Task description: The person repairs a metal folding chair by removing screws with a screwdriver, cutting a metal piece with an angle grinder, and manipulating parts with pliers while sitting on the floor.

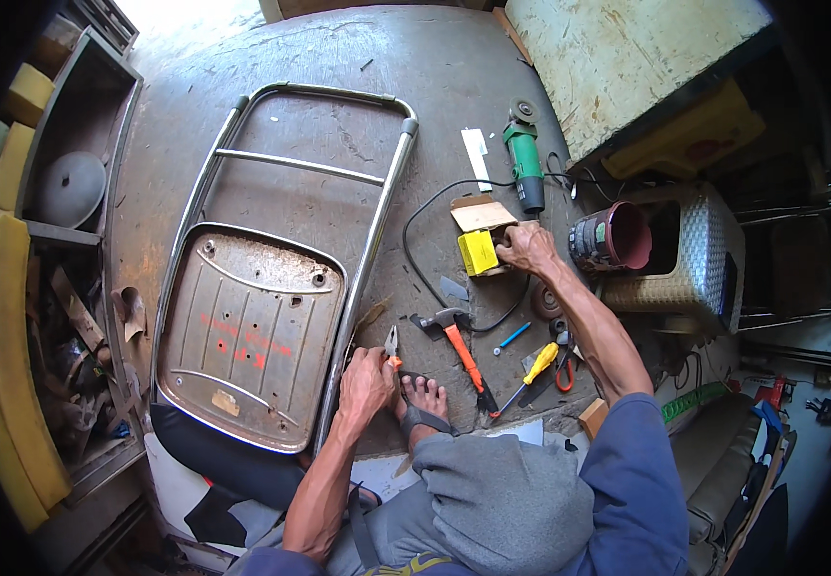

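Observation:
My left hand (pixel 368 384) is closed around a pair of pliers (pixel 392 344), whose jaws point up beside the chair frame's right tube. Farther right, my right hand (pixel 529 248) is curled at the open side of a small yellow cardboard box (pixel 478 252) with its flap raised. Its fingertips are hidden there, so what they pinch does not show. Left of my hands lies a folding chair frame (pixel 391 182) of metal tube. Its rusty metal seat pan (pixel 243 326) has red lettering and several holes. Between my hands, a claw hammer (pixel 461 350) with an orange handle rests on the floor.
A green angle grinder (pixel 524 158) with a trailing cord lies beyond the box. Near my right forearm are a yellow screwdriver (pixel 540 363), a blue pen (pixel 514 334) and a pink-lined pot (pixel 627 235). A metal stool (pixel 703 250) lies at right; a shelf (pixel 70 230) stands left.

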Motion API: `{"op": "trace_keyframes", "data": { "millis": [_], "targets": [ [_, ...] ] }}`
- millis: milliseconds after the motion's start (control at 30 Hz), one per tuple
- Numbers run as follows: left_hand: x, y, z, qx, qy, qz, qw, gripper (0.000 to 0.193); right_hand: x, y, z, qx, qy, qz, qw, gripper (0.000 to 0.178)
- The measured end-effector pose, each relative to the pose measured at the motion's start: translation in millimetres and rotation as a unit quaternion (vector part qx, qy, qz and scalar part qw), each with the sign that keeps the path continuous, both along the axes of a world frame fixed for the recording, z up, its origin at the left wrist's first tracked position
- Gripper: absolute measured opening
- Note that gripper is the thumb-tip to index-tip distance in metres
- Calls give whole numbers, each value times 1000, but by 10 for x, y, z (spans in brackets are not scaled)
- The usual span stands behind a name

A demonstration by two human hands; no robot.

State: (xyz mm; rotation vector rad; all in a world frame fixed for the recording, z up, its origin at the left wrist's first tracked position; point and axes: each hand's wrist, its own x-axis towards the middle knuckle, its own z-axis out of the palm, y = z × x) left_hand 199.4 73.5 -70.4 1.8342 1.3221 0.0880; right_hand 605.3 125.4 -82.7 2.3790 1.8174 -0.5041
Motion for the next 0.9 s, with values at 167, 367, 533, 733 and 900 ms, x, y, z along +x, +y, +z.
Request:
{"op": "trace_keyframes", "data": {
  "millis": [167, 367, 533, 733, 900],
  "targets": [
    [-2, 23, 17, -4, 7, -8, 1000, 29, 117, -40, -164, 51, 10, 26, 998, 27],
    [-21, 17, -31, 0, 2, -11, 1000, 28, 27, -32, -198, 32, -27, 2, 999, 24],
    [-5, 42, -126, 26, -13, -3, 1000, 28, -105, 2, -202, 46, -66, -62, 995, 25],
    [193, 5, 123, 57, -105, 89, 989, 22, -631, -326, 295, 297, 134, -208, 922, 19],
    [390, -9, 220, -278, -408, 269, 827, 27, -2072, -758, 585, 262, 379, -93, 883, 17]
  ]
}}
